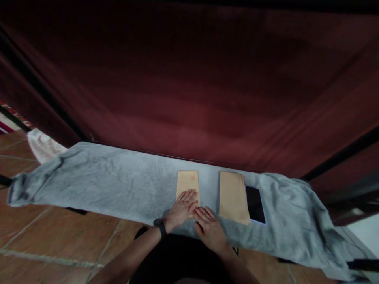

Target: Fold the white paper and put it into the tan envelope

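Note:
A tan paper envelope with faint reddish print near its upper right corner lies flat in front of me. Across its lower half rests my left hand, palm down with fingers stretched out; a dark band circles that wrist. My right hand lies flat at the envelope's lower right edge, fingers extended and close to my left fingertips. To the right is a stack of similar tan envelopes, slightly fanned, with neither hand touching it. The hands hide the lower part of the single envelope.
A grey cloth covers the long narrow surface and bunches at both ends. Beside the stack lies a phone with a dark screen. A dark red panel rises behind. Tiled floor shows in front, and a striped cloth at the far left.

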Motion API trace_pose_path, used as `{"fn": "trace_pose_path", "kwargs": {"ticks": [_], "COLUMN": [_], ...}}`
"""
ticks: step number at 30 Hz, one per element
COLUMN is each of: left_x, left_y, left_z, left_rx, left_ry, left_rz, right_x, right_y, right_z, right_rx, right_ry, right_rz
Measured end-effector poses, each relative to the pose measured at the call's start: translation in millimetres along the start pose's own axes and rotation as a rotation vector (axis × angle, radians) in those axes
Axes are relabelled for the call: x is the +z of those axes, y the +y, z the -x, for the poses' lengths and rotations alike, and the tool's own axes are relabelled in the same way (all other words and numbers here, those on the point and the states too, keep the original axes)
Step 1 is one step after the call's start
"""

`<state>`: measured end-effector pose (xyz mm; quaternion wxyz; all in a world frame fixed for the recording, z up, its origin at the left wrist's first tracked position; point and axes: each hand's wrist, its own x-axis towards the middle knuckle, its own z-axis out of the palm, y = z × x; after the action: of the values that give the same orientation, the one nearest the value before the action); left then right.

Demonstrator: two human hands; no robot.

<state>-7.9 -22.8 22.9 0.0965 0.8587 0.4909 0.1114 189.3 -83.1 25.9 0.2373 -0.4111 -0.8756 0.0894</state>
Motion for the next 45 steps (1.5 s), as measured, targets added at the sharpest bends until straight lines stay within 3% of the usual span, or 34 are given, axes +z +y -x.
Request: {"fn": "trace_pose_path", "kwargs": {"ticks": [9,15,25,40,45], "left_x": [16.2,17.9,11.4,-1.1,-1.3], "left_y": [-27,-30,-21,-9,-5], "left_z": [-58,-68,-38,36,52], "left_rx": [-0.089,-0.098,-0.072,0.017,0.063], "left_ry": [0.077,0.138,0.113,0.024,0.058], "left_rz": [-0.127,-0.127,-0.099,-0.037,-0.031], "right_x": [3,5,3,2,7], "right_y": [1,3,2,6,9], "right_z": [-2,-4,-8,-10,-9], "right_rx": [0.043,0.050,0.054,0.067,0.073], "right_ry": [-0.013,-0.003,0.041,0.023,0.034], "right_rz": [-0.013,-0.015,-0.053,-0.089,-0.078]}}
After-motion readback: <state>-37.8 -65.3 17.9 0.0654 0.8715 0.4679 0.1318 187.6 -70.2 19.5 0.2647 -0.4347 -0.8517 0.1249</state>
